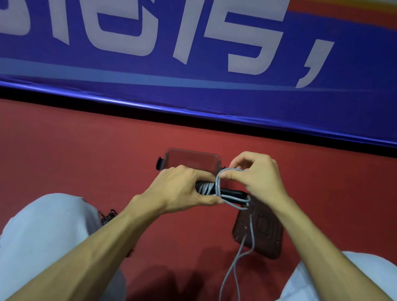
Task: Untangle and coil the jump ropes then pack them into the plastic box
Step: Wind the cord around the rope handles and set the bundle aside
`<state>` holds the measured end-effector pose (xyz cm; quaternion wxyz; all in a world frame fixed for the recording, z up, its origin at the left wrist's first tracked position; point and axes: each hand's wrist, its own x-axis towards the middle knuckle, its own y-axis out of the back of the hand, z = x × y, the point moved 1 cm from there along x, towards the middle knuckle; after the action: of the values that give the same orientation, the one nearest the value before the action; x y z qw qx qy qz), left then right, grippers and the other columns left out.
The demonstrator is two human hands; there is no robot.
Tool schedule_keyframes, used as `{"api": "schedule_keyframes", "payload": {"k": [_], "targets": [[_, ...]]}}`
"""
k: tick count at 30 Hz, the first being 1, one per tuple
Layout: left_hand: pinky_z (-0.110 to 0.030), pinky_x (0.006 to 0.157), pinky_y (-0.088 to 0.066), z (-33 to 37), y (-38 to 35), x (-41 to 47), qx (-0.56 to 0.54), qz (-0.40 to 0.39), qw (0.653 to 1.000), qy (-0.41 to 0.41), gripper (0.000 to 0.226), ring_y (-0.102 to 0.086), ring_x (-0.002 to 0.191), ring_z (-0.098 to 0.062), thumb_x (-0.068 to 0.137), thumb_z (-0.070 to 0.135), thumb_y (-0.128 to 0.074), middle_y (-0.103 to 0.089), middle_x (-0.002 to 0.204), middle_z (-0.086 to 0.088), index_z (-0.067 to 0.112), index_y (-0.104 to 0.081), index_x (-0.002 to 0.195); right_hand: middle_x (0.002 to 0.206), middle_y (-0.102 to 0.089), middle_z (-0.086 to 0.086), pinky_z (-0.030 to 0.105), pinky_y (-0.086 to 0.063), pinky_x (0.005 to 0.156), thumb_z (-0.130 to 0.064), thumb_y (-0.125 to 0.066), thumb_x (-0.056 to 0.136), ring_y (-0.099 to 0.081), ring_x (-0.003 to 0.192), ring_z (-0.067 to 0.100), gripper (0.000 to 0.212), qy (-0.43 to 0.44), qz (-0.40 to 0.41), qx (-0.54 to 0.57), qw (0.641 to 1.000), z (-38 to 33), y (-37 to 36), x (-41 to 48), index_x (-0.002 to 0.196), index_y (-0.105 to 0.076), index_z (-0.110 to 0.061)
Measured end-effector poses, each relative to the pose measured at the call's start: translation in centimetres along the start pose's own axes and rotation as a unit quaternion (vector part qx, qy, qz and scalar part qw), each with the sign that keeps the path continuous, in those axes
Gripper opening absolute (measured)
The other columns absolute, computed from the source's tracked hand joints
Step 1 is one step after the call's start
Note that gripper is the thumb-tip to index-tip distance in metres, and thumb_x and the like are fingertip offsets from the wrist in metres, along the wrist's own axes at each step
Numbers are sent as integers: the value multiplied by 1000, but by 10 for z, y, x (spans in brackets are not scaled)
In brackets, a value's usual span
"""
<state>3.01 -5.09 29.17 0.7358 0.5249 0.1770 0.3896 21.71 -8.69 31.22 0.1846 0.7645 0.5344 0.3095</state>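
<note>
The light is dim and flat, falling from above me, so my arms throw soft dark patches on the red floor [62, 155] between my knees, and the colours look heavy. A thin line of glare runs along the lower edge of the blue banner [201, 91], whose big letters stretch and lean toward the corners. My fingers [242, 159] and the grey jump rope [231, 284] are fairly sharp, though fine detail looks smeared.

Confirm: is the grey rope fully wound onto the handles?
No: a long loop of the grey rope hangs unwound from the black handles down to the red floor.
</note>
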Motion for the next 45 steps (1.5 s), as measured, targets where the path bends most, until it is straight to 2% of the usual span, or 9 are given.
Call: {"api": "schedule_keyframes", "payload": {"k": [5, 9, 15, 19, 23, 26, 29, 36, 45], "targets": [[-34, 78, -49, 3, 9, -1, -72, 17, 997, 9, 35, -62, 88, -11, 77, 66, -58, -69, 91, 18, 53, -59, 110, 66, -63, -2, 15, -43, 57, -11, -85, 64, -54, 56, 1, 19, -79, -58, 206, 974, -4, 5, 0, 76, -70, -11], [-38, 80, -52, 6, 13, 2, -144, 35, 989, 23, 31, -61, 81, -11, 70, 57, -51, -68, 82, 16, 51, -61, 99, 66, -62, -2, 23, -45, 51, -21, -76, 60, -56, 53, 10, 19, -198, -87, 404, 889, -1, 1, 0, 76, -67, -17], [-41, 78, -56, 3, 9, 7, -267, 70, 960, 51, 33, -68, 84, -12, 68, 56, -51, -73, 87, 14, 52, -68, 96, 57, -58, -2, 16, -35, 37, -14, -53, 91, -51, 42, 6, 17, -248, -72, 492, 831, -2, -13, 0, 77, -62, -11], [-25, 56, -48, 4, 14, 5, -367, 114, 919, 88, 22, -60, 63, -2, 80, 40, -60, -71, 75, 13, 36, -75, 96, 66, -56, 1, 15, -25, 34, -3, -41, 92, -42, 41, 7, 19, -268, -84, 517, 809, -2, -16, -3, 87, -58, -11], [-17, 61, -48, 2, 16, 7, -450, 129, 876, 117, 34, -61, 67, 11, 93, 21, -59, -69, 98, 22, 32, -66, 125, 80, -64, 7, 16, -27, 36, -6, -49, 96, -47, 48, 11, 14, -205, -157, 396, 881, -7, -17, -7, 98, -61, -12], [-21, 57, -49, 0, 17, 5, -471, 123, 864, 126, 29, -62, 67, 3, 93, 20, -59, -72, 88, 19, 42, -72, 106, 83, -65, 7, 18, -30, 37, -7, -53, 96, -45, 46, 11, 19, -160, -220, 301, 914, -9, -19, -11, 114, -59, -10], [-30, 59, -47, -4, 15, 6, -441, 127, 879, 130, 29, -62, 65, -5, 93, 23, -60, -70, 72, 16, 46, -74, 83, 80, -65, 6, 21, -39, 38, -9, -57, 95, -49, 47, 13, 30, -140, -264, 230, 926, -8, -20, -14, 125, -52, -14], [-41, 75, -56, -12, 1, 10, -311, 117, 928, 170, 31, -67, 80, -16, 76, 54, -61, -72, 85, 16, 47, -69, 105, 66, -61, 2, 28, -52, 53, -17, -62, 93, -61, 49, 15, 7, -96, -263, -41, 959, -3, -25, -13, 96, -56, -15], [-29, 72, -36, -11, 3, 5, -33, 79, 981, 173, 40, -63, 108, -28, 85, 49, -66, -71, 112, 2, 45, -59, 125, 108, -63, -2, 40, -51, 80, -26, -54, 95, -60, 105, 25, 19, 201, -155, -316, 914, -7, -16, -16, 111, -64, -23]]}}
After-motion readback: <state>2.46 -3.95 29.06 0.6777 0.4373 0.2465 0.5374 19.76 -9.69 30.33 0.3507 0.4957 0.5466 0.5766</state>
